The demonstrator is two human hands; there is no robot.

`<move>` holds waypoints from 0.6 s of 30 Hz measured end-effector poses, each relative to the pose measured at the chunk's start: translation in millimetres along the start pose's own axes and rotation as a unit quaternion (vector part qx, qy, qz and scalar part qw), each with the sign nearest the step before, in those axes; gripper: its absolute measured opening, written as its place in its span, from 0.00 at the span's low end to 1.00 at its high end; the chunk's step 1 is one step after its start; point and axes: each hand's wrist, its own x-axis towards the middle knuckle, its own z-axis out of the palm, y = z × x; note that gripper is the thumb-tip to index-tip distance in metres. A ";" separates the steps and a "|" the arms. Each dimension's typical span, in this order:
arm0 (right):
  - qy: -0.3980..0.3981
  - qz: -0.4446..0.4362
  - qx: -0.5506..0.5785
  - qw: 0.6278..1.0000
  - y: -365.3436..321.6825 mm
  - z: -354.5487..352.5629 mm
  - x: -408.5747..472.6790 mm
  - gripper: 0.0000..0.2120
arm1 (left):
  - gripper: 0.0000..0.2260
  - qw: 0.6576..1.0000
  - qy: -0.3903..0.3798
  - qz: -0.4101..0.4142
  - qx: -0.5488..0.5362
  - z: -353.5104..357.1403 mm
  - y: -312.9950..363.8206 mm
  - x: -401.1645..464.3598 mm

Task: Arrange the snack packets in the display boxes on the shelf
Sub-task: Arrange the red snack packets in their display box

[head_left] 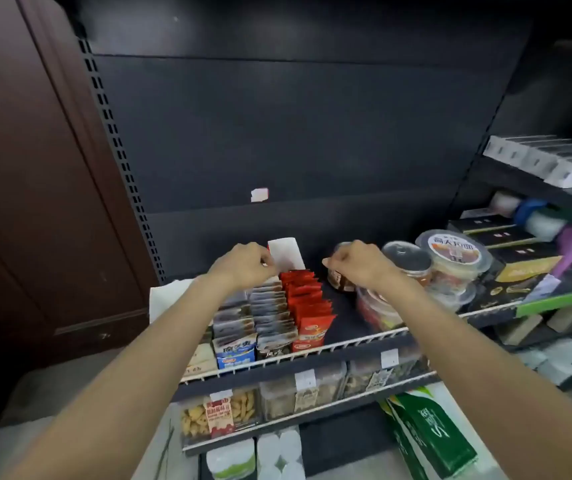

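Note:
Rows of snack packets stand in display boxes on the wire-fronted shelf (364, 342): red packets (307, 306), grey-brown packets (270, 311), and a blue-and-white box front (235, 353) at the left. My left hand (244, 263) reaches over the back of the rows, fingers curled and pinching a white flap (288, 256) that stands up behind the red packets. My right hand (357, 263) hovers to the right of the red row with fingers curled; I cannot tell whether it holds anything.
Round plastic tubs (454, 252) and a dark-lidded jar (407, 259) crowd the shelf's right side. A lower shelf holds clear boxes of snacks (218, 415). A green carton (429, 434) sits below right. A brown cabinet (35, 202) stands at the left.

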 end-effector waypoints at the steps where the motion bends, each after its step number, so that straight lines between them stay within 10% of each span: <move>1: -0.005 0.000 0.010 1.000 6.2 -3.3 13.7 0.18 | 0.12 1.000 -0.007 -0.012 -0.011 2.1 4.5 9.5; 18: -0.092 -0.125 0.119 0.981 40.4 44.7 122.7 0.12 | 0.18 0.993 0.058 -0.106 -0.018 56.2 -24.3 94.3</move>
